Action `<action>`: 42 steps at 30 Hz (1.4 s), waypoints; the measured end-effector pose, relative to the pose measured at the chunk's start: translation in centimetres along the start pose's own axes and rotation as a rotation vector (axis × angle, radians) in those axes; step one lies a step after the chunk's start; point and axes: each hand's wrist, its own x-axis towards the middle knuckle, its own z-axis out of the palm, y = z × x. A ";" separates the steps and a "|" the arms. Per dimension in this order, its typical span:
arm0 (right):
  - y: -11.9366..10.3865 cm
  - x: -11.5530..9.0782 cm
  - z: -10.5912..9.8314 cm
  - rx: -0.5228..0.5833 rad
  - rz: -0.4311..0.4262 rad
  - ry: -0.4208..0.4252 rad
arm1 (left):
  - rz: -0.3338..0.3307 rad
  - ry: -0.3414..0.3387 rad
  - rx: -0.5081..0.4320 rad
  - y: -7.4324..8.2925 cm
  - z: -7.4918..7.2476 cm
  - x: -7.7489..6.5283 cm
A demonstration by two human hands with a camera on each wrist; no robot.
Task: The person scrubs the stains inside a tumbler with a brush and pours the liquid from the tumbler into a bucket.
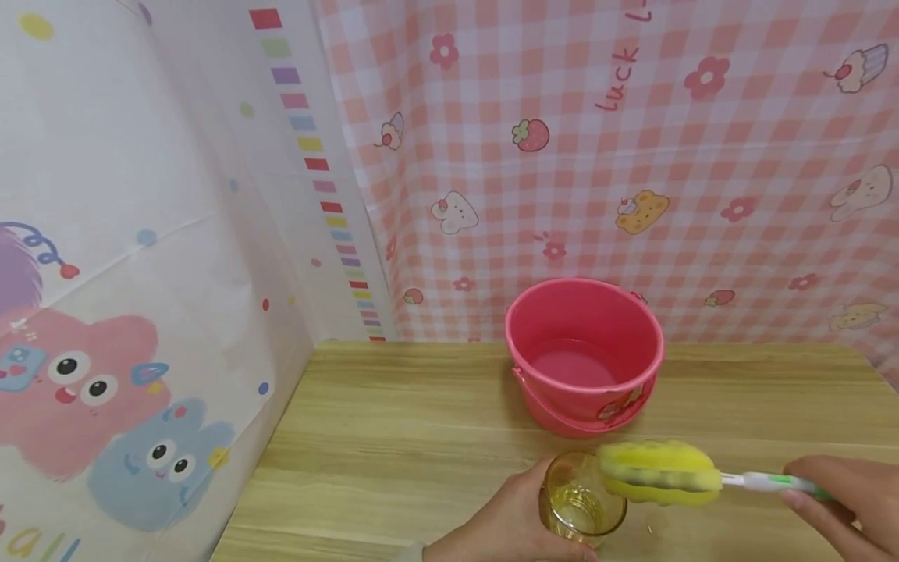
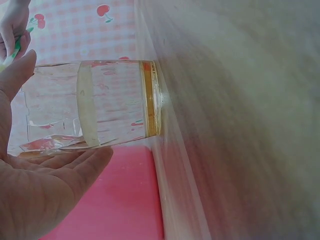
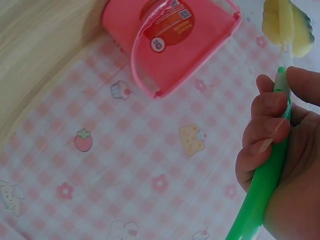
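A transparent yellowish drinking glass (image 1: 577, 511) stands upright near the front of the table. My left hand (image 1: 500, 521) grips it from the left, thumb on the near side and fingers on the far side, as the left wrist view also shows. In my right hand (image 1: 853, 499) is the white and green handle of a bottle brush with a yellow sponge head (image 1: 660, 472). That head points left, its tip above the right part of the glass's rim. In the right wrist view, fingers curl round the green handle (image 3: 265, 192).
Behind the glass stands a pink bucket (image 1: 583, 316), its handle hanging down at the front. The wood-patterned table (image 1: 393, 421) meets a pink checked cloth (image 1: 492, 179) at the back and a white cartoon-printed sheet (image 1: 204, 297) on the left.
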 end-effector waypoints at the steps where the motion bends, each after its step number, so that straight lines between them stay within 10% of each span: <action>1: -0.3 0.3 0.0 -0.010 -0.010 -0.004 | -0.004 -0.002 -0.007 0.0 0.0 0.0; 11: -2.1 3.1 -0.5 -0.202 -0.061 -0.107 | 0.031 0.006 0.003 -0.2 0.1 -0.1; 42: -3.6 7.6 0.1 -0.251 -0.326 -0.219 | 0.040 -0.009 -0.021 -0.2 -0.1 0.0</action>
